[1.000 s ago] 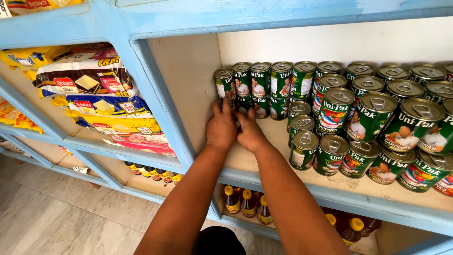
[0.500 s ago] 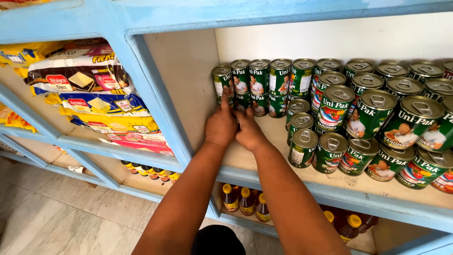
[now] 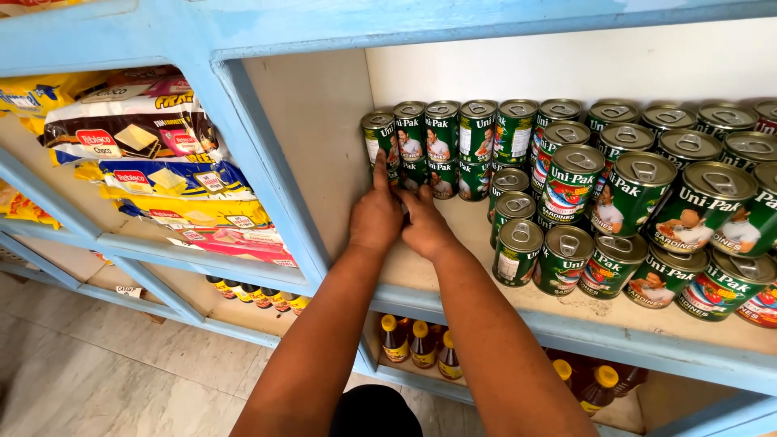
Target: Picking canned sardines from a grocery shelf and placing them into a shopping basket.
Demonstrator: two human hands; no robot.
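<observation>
Basically both hands meet mid-frame on the shelf [image 3: 453,279]: left hand [image 3: 376,218] w/ index finger up against a tall can [image 3: 378,146] just above; right hand [image 3: 425,231] pressed beside it, fingers curled, grip unclear.

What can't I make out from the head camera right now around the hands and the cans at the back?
- Head view: the fingertips of the left hand and right hand overlap against the stacked green cans, so any grip is hidden.
- The lower cans behind both hands are partly covered.
- The bottles below are cut off by the blue shelf edge.
- The far-right cans run off the frame edge.
</observation>
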